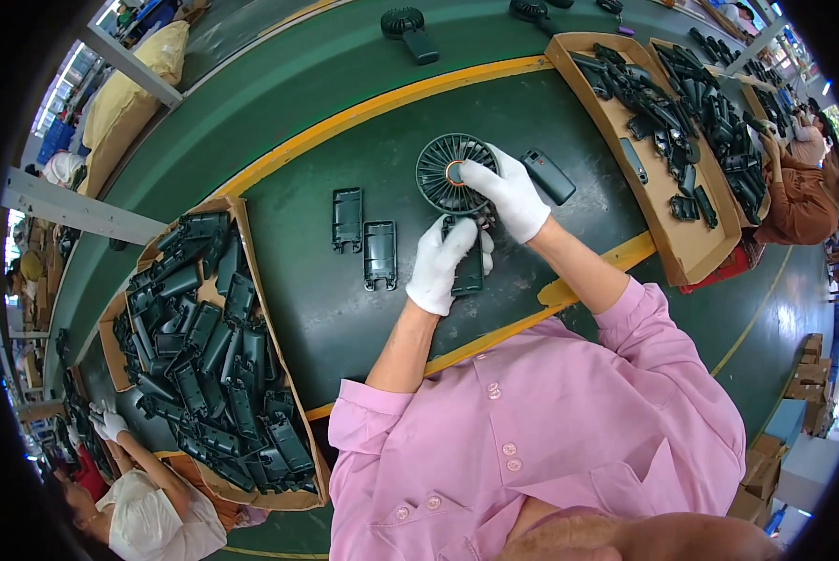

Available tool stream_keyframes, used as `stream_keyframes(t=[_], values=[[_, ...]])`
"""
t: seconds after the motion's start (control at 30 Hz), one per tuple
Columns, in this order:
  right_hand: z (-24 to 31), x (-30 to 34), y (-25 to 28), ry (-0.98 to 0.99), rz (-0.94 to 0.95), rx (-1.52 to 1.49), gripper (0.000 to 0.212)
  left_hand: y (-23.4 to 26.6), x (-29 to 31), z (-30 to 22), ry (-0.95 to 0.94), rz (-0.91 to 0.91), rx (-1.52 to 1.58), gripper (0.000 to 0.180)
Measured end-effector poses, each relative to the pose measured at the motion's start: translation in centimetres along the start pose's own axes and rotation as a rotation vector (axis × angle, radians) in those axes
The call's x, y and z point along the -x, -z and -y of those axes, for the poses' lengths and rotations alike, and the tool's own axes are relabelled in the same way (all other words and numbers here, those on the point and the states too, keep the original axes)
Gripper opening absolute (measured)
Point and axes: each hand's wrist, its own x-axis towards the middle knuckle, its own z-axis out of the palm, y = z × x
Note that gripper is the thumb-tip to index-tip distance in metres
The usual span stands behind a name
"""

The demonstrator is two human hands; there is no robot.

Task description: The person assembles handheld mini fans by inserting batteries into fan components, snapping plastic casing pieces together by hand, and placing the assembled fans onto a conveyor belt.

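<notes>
Between my hands is a dark green handheld fan (432, 190) with a round slatted head and an orange ring at its centre. My left hand (441, 262), in a white glove, is closed around the fan's handle. My right hand (506, 192), also gloved, grips the fan head from the right, its thumb lying over the centre. Two dark shell pieces, an upper shell (347, 220) and a lower shell (380, 254), lie to the left of the fan on the green bench. Just right of my right hand rests another dark handle cover (548, 177).
A cardboard box (284, 374) of dark shells stands at the left. On the right, a cardboard tray (677, 257) holds fan parts. Beyond the yellow bench edge (345, 117), a finished-looking fan (408, 33) lies on the green belt. Co-workers sit at both sides.
</notes>
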Motion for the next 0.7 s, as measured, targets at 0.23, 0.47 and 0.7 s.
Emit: stream_keyframes(t=[0.23,0.47,0.7], values=[[-0.4,-0.5,0.6,-0.03,0.059,-0.014,0.043,0.3,0.3,-0.3,-0.063,-0.081,-0.208,0.035],[1.1,0.1,5.1,-0.191,0.657,0.261,0.036,0.5,0.2,-1.8,-0.156,-0.068,-0.154,0.035],[2.2,1.7,4.1,-0.16,0.823,0.456,0.035,0.8,1.1,-0.9,-0.227,-0.095,-0.265,0.04]])
